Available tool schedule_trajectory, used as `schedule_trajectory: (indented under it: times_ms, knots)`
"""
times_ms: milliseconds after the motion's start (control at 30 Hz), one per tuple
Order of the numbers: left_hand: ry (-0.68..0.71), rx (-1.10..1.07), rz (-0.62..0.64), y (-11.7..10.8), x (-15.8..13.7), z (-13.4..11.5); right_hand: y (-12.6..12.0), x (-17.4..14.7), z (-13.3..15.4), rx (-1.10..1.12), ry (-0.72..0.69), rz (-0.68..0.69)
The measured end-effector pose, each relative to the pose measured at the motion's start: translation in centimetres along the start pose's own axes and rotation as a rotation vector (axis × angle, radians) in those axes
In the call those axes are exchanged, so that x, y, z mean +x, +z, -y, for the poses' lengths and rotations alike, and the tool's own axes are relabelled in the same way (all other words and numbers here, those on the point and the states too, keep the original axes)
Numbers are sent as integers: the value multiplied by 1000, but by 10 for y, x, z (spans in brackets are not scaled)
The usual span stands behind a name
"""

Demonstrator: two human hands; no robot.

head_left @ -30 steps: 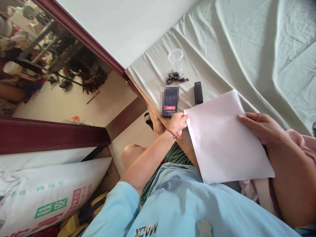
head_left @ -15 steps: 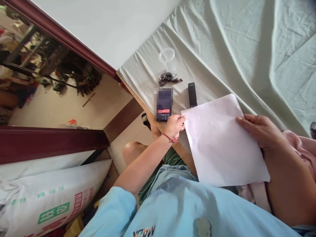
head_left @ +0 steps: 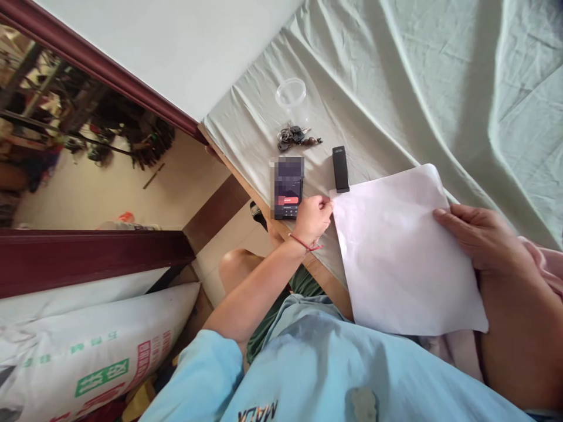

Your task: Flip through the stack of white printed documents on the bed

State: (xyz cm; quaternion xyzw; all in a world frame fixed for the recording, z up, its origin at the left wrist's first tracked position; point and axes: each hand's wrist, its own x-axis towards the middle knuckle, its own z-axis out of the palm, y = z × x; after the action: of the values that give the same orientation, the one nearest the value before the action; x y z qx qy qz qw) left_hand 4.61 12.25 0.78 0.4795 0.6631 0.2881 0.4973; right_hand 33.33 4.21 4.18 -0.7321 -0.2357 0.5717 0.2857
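Observation:
A blank white sheet of paper (head_left: 404, 258) is held up between my two hands over the bed's edge and my lap. My left hand (head_left: 313, 220) pinches its upper left corner. On the right edge, my right hand (head_left: 479, 237) grips the sheet with the thumb on top and the fingers behind it, out of sight. Right at the paper's top edge lies a black stapler-like object (head_left: 340, 170); I cannot make out its exact kind. Beside my left hand is a phone (head_left: 288, 187) with a lit, partly blurred screen.
A bunch of keys (head_left: 294, 138) and a clear plastic cup (head_left: 291, 99) rest on the pale green sheet (head_left: 396, 105). Pink cloth (head_left: 543, 264) lies by my right arm. White printed sacks (head_left: 97, 346) stand on the left, below a dark red frame (head_left: 92, 258).
The paper and my right hand have shifted slightly right. The paper's top edge now reaches the black object's lower end. My left hand still pinches the corner.

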Motion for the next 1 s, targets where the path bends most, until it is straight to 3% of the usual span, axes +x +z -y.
schedule_trajectory:
  times_ms: [133,267,333,400,500,767,1000]
  knots:
    - [213,187,-57,-8,0,-3,-7,4,-5,-37,18,-11]
    - [627,420,-161,-18,-4,-10,-9,4,-5,-54,12,-17]
    - [807,528,-99,-19,-4,-10,-8,2,-3,-44,13,-24]
    - [893,625,-9,-18,-2,-8,-7,0,0,-33,27,-29]
    - [900,730,54,-15,2,-2,-5,-5,4,-44,42,-44]
    - [851,807,40,-6,0,8,-10,0,-2,-82,36,-50]
    - [842,770,38,-3,3,-4,-9,0,-2,-6,25,-19]
